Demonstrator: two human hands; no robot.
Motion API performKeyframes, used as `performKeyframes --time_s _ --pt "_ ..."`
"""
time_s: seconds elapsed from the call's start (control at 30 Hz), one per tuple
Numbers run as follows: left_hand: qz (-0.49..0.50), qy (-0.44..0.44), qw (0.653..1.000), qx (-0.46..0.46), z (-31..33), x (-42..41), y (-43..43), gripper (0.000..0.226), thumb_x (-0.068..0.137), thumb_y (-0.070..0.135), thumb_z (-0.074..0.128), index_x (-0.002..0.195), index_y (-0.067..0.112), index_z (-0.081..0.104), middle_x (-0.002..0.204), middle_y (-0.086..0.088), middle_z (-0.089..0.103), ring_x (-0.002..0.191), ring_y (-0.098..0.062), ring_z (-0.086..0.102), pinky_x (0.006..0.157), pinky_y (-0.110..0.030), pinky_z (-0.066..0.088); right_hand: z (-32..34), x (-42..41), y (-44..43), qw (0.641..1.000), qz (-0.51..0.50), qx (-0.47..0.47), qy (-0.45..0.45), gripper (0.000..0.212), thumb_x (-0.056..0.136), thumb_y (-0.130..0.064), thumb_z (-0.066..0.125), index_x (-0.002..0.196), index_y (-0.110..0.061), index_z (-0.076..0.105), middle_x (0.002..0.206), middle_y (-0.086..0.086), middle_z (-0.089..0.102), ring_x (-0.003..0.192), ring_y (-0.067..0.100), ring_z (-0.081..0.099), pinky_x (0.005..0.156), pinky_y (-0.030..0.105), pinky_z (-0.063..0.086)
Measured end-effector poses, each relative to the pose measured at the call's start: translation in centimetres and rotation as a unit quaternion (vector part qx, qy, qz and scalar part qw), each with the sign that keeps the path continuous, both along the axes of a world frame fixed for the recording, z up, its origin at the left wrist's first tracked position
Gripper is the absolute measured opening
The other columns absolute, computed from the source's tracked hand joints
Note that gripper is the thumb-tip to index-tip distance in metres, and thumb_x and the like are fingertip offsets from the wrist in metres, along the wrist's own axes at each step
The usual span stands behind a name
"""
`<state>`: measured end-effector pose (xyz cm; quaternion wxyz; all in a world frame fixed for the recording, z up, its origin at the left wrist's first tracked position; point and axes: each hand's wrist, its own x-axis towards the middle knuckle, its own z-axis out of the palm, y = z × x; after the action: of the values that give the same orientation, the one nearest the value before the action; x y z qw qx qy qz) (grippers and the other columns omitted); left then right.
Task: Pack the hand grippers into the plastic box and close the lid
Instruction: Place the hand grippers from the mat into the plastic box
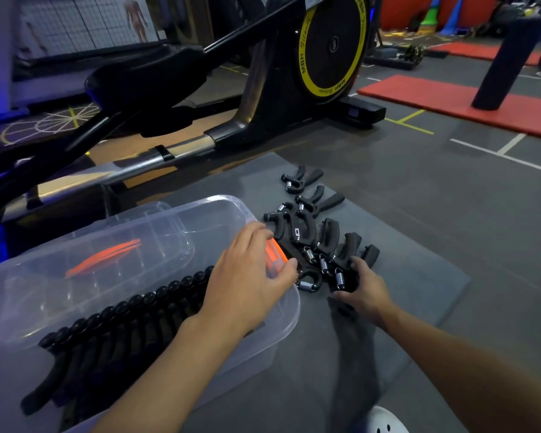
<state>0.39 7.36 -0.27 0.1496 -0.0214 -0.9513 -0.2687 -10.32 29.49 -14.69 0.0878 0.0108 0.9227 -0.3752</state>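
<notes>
A clear plastic box (289,310) sits at lower left on a grey mat, with a row of several black hand grippers (116,326) packed inside. Its clear lid (107,245) with an orange latch lies propped behind it. A pile of black hand grippers (319,242) with steel springs lies on the mat right of the box. My left hand (250,276) reaches over the box's right end and its fingers curl round a hand gripper at the pile's edge. My right hand (364,292) grips another hand gripper at the pile's near side.
The grey mat (419,292) covers the floor under the box and pile. An elliptical trainer (263,89) with a yellow-rimmed flywheel stands close behind. Red mats (434,98) and a black post (506,57) lie at far right. A white shoe (384,421) shows at the bottom edge.
</notes>
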Motion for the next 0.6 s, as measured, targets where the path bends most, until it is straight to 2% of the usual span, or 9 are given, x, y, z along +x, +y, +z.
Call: performKeyframes --time_s 0.13,0.23,0.3,0.4,0.47,0.53,0.6 --pt "-0.004 0.005 1.0 0.0 -0.1 -0.1 -0.1 0.05 0.089 0.049 0.055 0.13 0.022 0.049 0.135 0.018 0.04 0.122 -0.001 0.04 0.1 -0.025 0.036 0.2 -0.2 0.2 1.0 0.001 -0.014 0.025 0.08 0.07 -0.022 0.084 0.138 -0.017 0.042 0.134 0.01 0.055 0.118 0.028 0.054 0.096 0.035 0.045" --pt "-0.001 0.011 1.0 -0.005 0.0 0.0 -0.2 0.048 0.089 0.048 0.056 0.128 0.022 0.051 0.134 0.017 0.042 0.122 -0.002 0.041 0.101 -0.027 0.037 1.1 -0.1 0.1 0.998 -0.02 -0.049 0.032 0.069 0.069 -0.019 0.084 0.129 -0.015 0.049 0.125 0.009 0.058 0.105 0.023 0.055 0.089 0.031 0.045" --pt "0.001 0.008 1.0 -0.007 0.0 0.0 -0.2 0.045 0.09 0.047 0.056 0.128 0.022 0.051 0.134 0.017 0.042 0.122 -0.003 0.041 0.1 -0.028 0.036 2.6 0.0 -0.2 0.995 -0.029 -0.078 0.05 0.062 0.069 -0.016 0.083 0.122 -0.014 0.052 0.118 0.007 0.06 0.102 0.022 0.056 0.087 0.03 0.045" --pt "-0.01 -0.001 1.0 -0.006 0.2 -0.2 -0.6 0.042 0.092 0.047 0.053 0.125 0.023 0.054 0.134 0.015 0.044 0.123 -0.007 0.043 0.103 -0.033 0.036 6.6 0.2 -0.9 0.989 -0.012 -0.123 0.075 0.058 0.072 -0.017 0.083 0.121 -0.015 0.051 0.116 0.0 0.058 0.106 0.019 0.056 0.079 0.023 0.04" --pt "-0.018 -0.007 1.0 0.006 1.0 -0.3 -1.1 0.039 0.092 0.044 0.051 0.126 0.025 0.054 0.132 0.015 0.048 0.123 -0.009 0.045 0.105 -0.036 0.034 10.2 0.4 -1.7 0.983 0.016 -0.16 0.087 0.06 0.074 -0.019 0.083 0.123 -0.017 0.049 0.119 -0.003 0.056 0.108 0.015 0.054 0.082 0.021 0.04" --pt "-0.025 0.005 0.999 0.032 2.6 -0.6 -2.0 0.039 0.093 0.036 0.056 0.131 0.028 0.05 0.133 0.014 0.048 0.122 -0.01 0.046 0.107 -0.038 0.035 14.0 1.0 -2.7 0.975 0.053 -0.186 0.113 0.061 0.073 -0.018 0.083 0.123 -0.019 0.049 0.119 -0.003 0.059 0.107 0.014 0.057 0.088 0.026 0.045" --pt "-0.052 0.03 0.997 0.048 4.8 -0.7 -2.7 0.046 0.092 0.03 0.06 0.135 0.032 0.045 0.135 0.014 0.046 0.123 -0.01 0.047 0.107 -0.038 0.037 17.8 2.2 -3.6 0.965 0.097 -0.219 0.107 0.059 0.075 -0.015 0.082 0.124 -0.021 0.049 0.116 -0.003 0.061 0.094 0.008 0.061 0.077 0.02 0.051"
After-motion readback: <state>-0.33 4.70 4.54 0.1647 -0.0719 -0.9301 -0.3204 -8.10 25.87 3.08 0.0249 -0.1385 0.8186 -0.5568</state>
